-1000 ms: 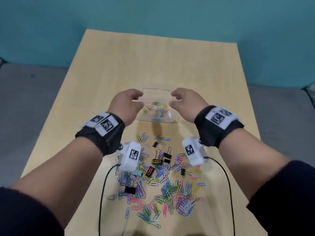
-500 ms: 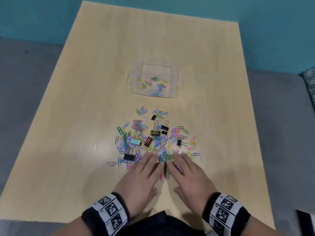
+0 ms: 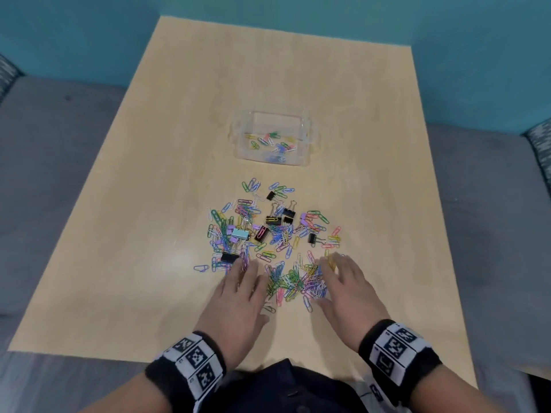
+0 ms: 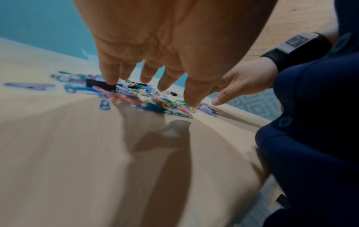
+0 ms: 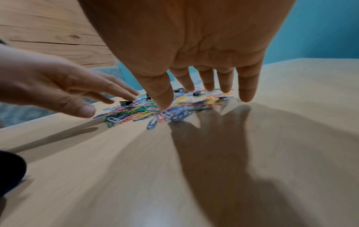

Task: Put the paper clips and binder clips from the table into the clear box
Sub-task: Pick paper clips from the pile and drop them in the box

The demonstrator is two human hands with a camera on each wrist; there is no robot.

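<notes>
A heap of coloured paper clips [image 3: 286, 281] and several binder clips, black ones [image 3: 280, 219] among them, lies in the middle of the wooden table [image 3: 149, 204]. Beyond it stands the clear box [image 3: 307, 131] with several clips inside. My left hand [image 3: 241, 281] lies at the heap's near left edge with fingers straight and spread, fingertips [image 4: 111, 81] touching clips. My right hand [image 3: 340, 275] does the same at the near right edge, fingers [image 5: 246, 93] spread down to the table. Both hands hold nothing. The same heap [image 5: 155, 110] shows in the right wrist view.
Bare tabletop surrounds the heap and the box. A grey floor [image 3: 53, 162] lies on both sides of the table, with a teal wall [image 3: 298, 10] behind. My dark clothing [image 3: 283, 389] is at the table's near edge.
Both hands came back from the clear box to the near side of the heap. From half a second ago they have spread apart to either side of the near clips.
</notes>
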